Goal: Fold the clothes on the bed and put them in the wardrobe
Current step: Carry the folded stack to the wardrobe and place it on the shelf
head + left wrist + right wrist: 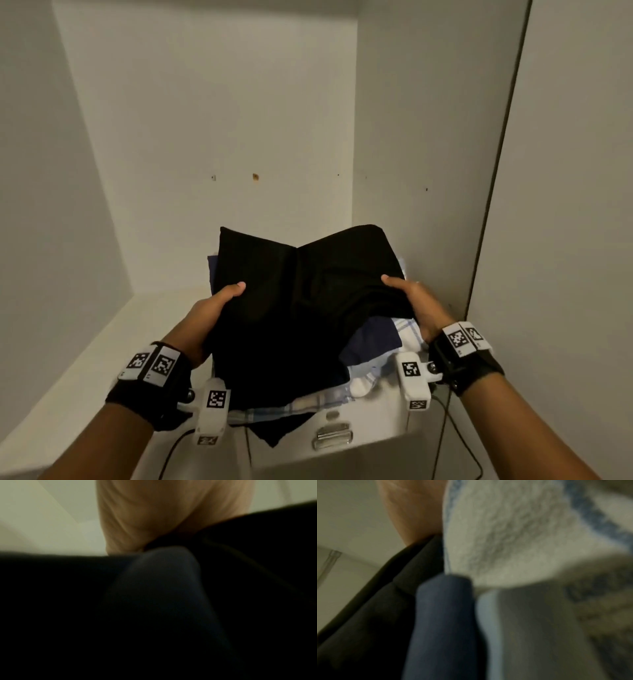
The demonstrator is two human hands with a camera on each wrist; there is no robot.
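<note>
Both wrists frame my view: left hand and right hand grasp opposite edges of the soft, light stack of folded clothes, which I judge floppy, inside the wardrobe.

My head view is dim and warm-toned, sharp in the middle, with straight edges bowing outward. Both wrist views are badly blurred, and the left one is mostly black, lit only along the top.
</note>
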